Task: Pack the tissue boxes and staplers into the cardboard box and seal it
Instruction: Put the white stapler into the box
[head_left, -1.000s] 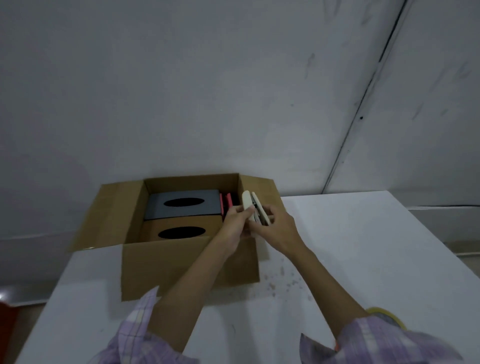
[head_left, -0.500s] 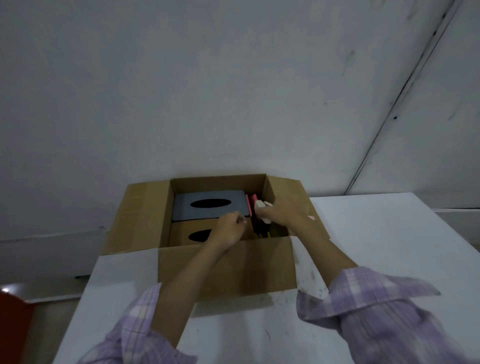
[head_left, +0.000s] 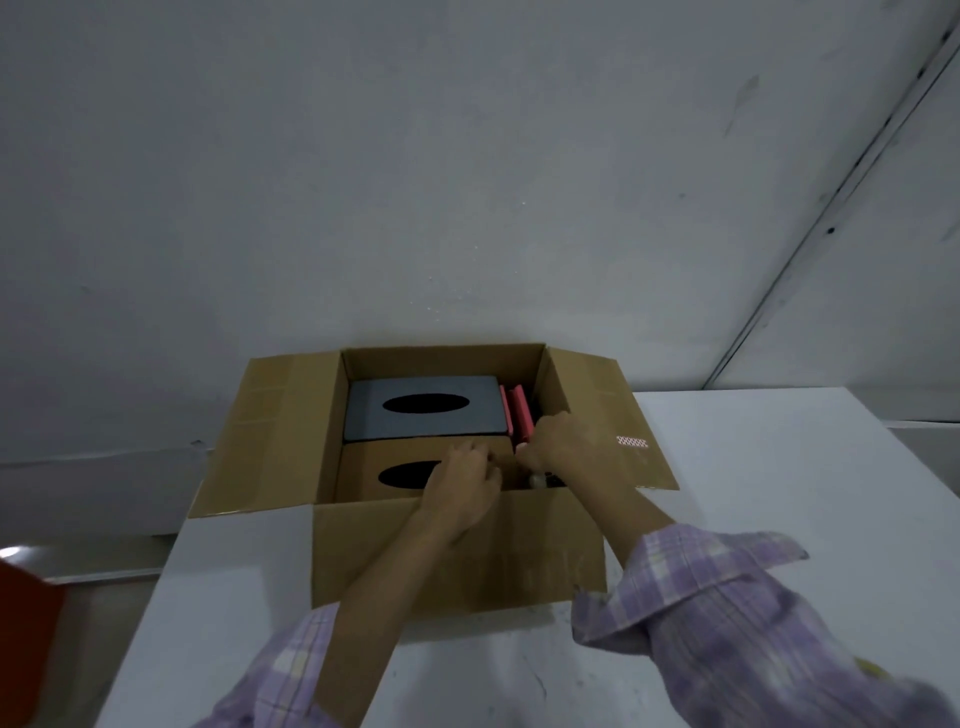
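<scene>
Packing looks nearly finished, while sealing has not begun. The cardboard box (head_left: 457, 551) stands on the white table (head_left: 779, 467) with its side flaps spread outward and its top wide open. Inside, two tissue boxes lie flat side by side: a grey tissue box (head_left: 423, 408) against the far wall and a brown tissue box (head_left: 379, 467) nearer the person, each a crisp-edged rectangular block with a dark oval dispensing slot on top. In the narrow gap between these and the right wall, pink-red staplers (head_left: 517, 410) stand on edge, slim and hard-looking with a smooth plastic sheen. Both hands are down in that gap at the near right corner. The right hand (head_left: 563, 447) is curled over, and a small pale, rounded piece shows just below it, probably the end of a light-coloured stapler (head_left: 535, 480) being settled in; whether the fingers are clamped on it or only pressing cannot be told. The left hand (head_left: 462, 493) rests with bent fingers on the brown tissue box's right end, holding nothing that is visible. The carton is plain corrugated board, matte and creased at the flap folds. What seems left is folding the flaps shut and taping them; no tape is clearly identifiable.
</scene>
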